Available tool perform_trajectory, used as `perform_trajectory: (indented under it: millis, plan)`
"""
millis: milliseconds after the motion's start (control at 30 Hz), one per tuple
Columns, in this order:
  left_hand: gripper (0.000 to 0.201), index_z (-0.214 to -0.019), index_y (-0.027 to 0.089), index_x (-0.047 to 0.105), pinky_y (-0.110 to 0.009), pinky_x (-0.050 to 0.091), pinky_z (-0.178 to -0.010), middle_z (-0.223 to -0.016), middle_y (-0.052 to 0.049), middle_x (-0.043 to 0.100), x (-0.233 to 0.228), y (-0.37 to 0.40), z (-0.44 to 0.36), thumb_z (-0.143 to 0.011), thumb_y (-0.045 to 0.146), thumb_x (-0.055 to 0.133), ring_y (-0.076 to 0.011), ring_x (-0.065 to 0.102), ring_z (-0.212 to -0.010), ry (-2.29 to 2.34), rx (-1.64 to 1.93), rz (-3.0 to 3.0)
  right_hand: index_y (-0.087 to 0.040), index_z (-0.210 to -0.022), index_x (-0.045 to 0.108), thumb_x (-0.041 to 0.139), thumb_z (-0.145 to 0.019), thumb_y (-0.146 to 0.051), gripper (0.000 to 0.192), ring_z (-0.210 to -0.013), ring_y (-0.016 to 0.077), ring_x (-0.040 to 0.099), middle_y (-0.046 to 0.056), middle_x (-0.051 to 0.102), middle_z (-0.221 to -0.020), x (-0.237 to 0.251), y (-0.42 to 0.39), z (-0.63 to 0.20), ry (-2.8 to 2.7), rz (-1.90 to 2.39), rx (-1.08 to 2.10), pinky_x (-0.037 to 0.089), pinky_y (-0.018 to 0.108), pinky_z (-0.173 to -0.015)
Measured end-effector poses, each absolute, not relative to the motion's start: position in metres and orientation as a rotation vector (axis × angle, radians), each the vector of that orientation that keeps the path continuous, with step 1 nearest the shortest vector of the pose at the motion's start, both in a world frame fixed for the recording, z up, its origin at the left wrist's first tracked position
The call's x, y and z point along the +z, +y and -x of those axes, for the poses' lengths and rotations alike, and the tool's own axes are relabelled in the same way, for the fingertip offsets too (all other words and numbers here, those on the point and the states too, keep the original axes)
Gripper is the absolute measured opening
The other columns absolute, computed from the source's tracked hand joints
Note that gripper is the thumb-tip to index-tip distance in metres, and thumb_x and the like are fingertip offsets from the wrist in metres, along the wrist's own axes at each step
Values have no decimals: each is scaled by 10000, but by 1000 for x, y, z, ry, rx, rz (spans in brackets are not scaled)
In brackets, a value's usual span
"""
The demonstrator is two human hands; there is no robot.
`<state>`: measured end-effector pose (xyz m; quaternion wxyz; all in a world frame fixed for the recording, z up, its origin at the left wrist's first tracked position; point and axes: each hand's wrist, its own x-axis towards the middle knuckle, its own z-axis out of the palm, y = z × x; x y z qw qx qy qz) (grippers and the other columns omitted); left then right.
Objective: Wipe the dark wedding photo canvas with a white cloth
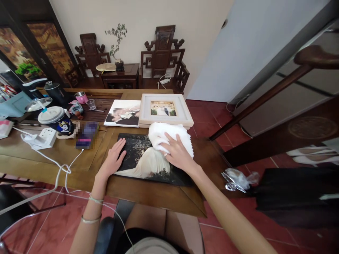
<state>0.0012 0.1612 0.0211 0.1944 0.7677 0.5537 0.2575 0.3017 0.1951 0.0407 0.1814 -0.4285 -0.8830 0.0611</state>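
A dark photo print (140, 162) with a pale flowing dress in it lies flat on the wooden table near its front edge. My left hand (114, 158) rests flat on the print's left edge, fingers stretched out. Over the upper right part of the print is a folded white cloth (172, 132). My right hand (177, 151) holds this cloth down against the print, its fingers laid over the fabric. A ring shows on one finger. The cloth and my right forearm hide the print's right side.
Behind the print are a white-framed photo (166, 108) and a smaller photo panel (123, 113). To the left stand a lidded cup (59, 121), a phone (87, 135) and a power strip (45, 138) with trailing white cables. A plastic-wrapped item (237, 179) lies at the right.
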Motion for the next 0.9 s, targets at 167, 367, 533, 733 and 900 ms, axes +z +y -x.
perform_trajectory:
  millis: [167, 367, 533, 733, 900]
  plan:
    - [471, -1451, 240, 365, -521, 235, -1158, -1542, -90, 354, 17, 162, -2, -992, 339, 327, -227, 269, -1447, 1568, 737, -2161, -173, -1000, 698, 477, -783, -42, 336, -1427, 386, 211, 108, 478, -1447, 38, 133, -288, -2520, 1132, 239, 125, 729, -1092]
    - [469, -1449, 229, 370, -518, 240, -1157, -1541, -94, 354, 14, 165, -1, -992, 326, 327, -230, 269, -1447, 1565, 735, -2185, -207, -948, 681, 508, -714, -56, 328, -1449, 345, 156, 13, 389, -1513, 55, 55, -270, -2650, 958, 531, 101, 707, -1120]
    - [473, -1448, 222, 371, -535, 228, -1155, -1548, -95, 340, 18, 163, -2, -993, 338, 314, -239, 253, -1452, 1577, 693, -2152, -213, -1051, 681, 477, -769, -55, 382, -1441, 325, 205, 39, 454, -1473, 56, 101, -261, -2633, 1012, 498, 110, 691, -1121]
    - [470, -1443, 228, 379, -556, 213, -1153, -1553, -96, 331, 19, 162, -1, -995, 340, 289, -239, 250, -1453, 1555, 700, -2120, -188, -1208, 633, 454, -859, -100, 402, -1446, 380, 139, 71, 405, -1502, 50, 189, -238, -2561, 1214, 330, 96, 741, -1077]
    - [468, -1437, 205, 391, -542, 214, -1160, -1542, -105, 351, 16, 163, 0, -998, 327, 280, -228, 258, -1450, 1546, 745, -2119, -207, -1159, 667, 504, -827, -97, 386, -1445, 404, 99, 41, 393, -1511, 51, 167, -229, -2587, 1187, 339, 47, 749, -1077]
